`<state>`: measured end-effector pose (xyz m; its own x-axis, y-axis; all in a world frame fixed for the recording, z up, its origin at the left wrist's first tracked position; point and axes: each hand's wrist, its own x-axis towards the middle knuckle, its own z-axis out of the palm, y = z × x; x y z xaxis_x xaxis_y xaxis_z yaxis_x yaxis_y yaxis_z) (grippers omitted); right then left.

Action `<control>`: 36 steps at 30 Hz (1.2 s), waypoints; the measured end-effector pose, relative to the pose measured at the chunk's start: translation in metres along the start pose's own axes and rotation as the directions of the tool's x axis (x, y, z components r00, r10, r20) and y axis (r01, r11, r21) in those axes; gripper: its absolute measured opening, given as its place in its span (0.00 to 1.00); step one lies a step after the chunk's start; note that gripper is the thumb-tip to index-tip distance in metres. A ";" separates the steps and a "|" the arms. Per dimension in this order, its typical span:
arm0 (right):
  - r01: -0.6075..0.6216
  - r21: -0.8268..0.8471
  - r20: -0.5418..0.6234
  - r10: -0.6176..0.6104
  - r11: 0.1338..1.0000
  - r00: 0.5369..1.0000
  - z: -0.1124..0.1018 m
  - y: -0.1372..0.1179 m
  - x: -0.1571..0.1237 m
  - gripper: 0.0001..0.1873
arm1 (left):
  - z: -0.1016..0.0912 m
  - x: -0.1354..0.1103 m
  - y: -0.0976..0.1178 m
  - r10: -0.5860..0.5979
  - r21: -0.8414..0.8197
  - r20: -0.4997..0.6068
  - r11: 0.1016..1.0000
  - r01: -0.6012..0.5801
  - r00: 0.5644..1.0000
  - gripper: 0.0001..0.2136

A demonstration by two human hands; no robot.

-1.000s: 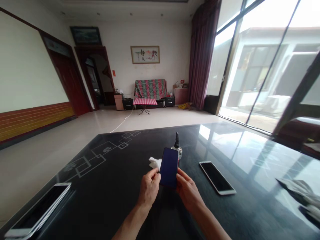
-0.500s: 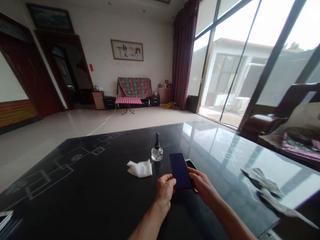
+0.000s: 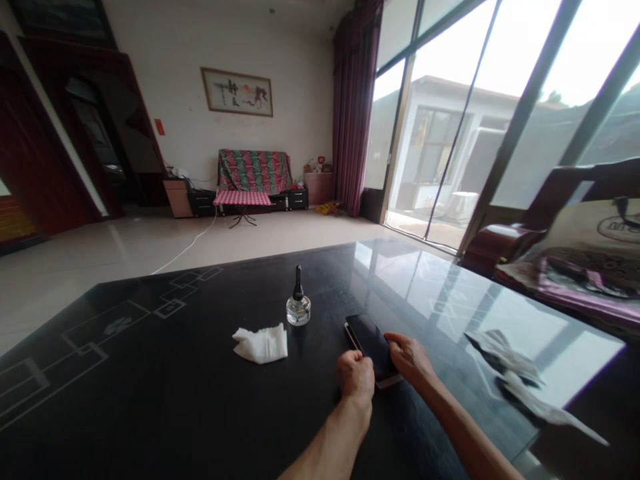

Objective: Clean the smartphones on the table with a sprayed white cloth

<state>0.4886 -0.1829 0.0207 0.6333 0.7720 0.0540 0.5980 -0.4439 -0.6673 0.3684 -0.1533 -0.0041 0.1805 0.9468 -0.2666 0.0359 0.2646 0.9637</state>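
Between my two hands is a dark smartphone, gripped by its long edges. My left hand is closed on its near left side, thumb on top. My right hand holds its right edge with the fingers curled. Beneath it, a second phone with a pale edge shows at the lower end and left side; the two overlap, and I cannot tell whether they touch. To the left stands a clear glass bottle with a black top. A folded white cloth or tissue lies beside the bottle.
The glossy black table bears pale square patterns at its left. Crumpled grey-white cloths or gloves lie at its right. Past the table are a wooden armchair, tall glass doors and a small checked table.
The dark phone has come down over the second phone and moved right, both hands still on it. The view has turned slightly right.
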 end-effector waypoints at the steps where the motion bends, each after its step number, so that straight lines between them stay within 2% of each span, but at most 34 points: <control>1: 0.004 -0.033 0.010 -0.004 0.999 1.000 0.000 -0.001 0.000 0.22 | 0.000 0.001 -0.002 -0.003 0.016 -0.006 1.000 0.003 1.000 0.08; 7: 0.032 -0.189 0.051 -0.023 0.982 0.998 0.001 -0.001 -0.001 0.22 | 0.002 0.001 -0.007 -0.008 0.085 -0.024 0.996 0.010 1.000 0.07; 15: 0.070 -0.295 0.052 -0.057 0.953 0.997 0.005 0.002 -0.003 0.20 | 0.000 0.001 -0.010 0.005 0.136 -0.015 0.991 -0.003 1.000 0.06; 20: 0.091 -0.335 0.059 -0.076 0.938 0.995 0.005 0.002 -0.003 0.20 | -0.001 0.002 -0.009 0.012 0.155 -0.002 0.988 -0.011 1.000 0.04; 36: 0.077 -0.386 0.009 -0.080 0.919 0.997 0.010 0.005 -0.011 0.18 | -0.002 0.005 -0.012 0.038 0.220 0.046 0.974 -0.047 0.998 0.08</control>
<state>0.4800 -0.1891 0.0089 0.5793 0.8090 0.1002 0.7881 -0.5244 -0.3222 0.3667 -0.1511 -0.0169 0.2263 0.9469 -0.2286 0.2427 0.1725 0.9546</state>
